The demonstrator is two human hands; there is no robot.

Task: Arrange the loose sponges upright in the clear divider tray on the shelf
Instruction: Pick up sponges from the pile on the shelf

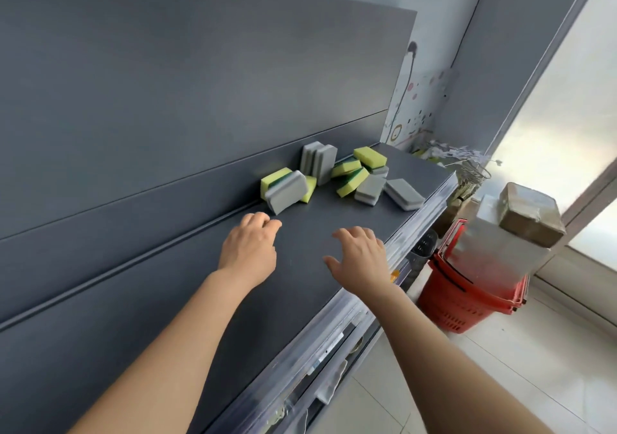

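Observation:
Several loose sponges lie on the dark grey shelf [233, 300]. A grey sponge [286, 193] leans against a yellow-green one [274, 177] near the back panel. Upright grey sponges [317, 161] stand behind them. Further right sits a heap of yellow-green sponges [354, 173], with flat grey sponges [403, 193] near the front edge. My left hand [250, 250] hovers just short of the nearest grey sponge, fingers loosely curled, holding nothing. My right hand [360, 260] is spread over the shelf near its front edge, empty. I cannot make out a clear divider tray.
A dark back panel [167, 99] rises behind the shelf. Clear plastic strips [334, 326] line the shelf's front edge. Right of the shelf, on the tiled floor, stand stacked red baskets [467, 293] with wrapped boxes [527, 220] on top. A window fills the far right.

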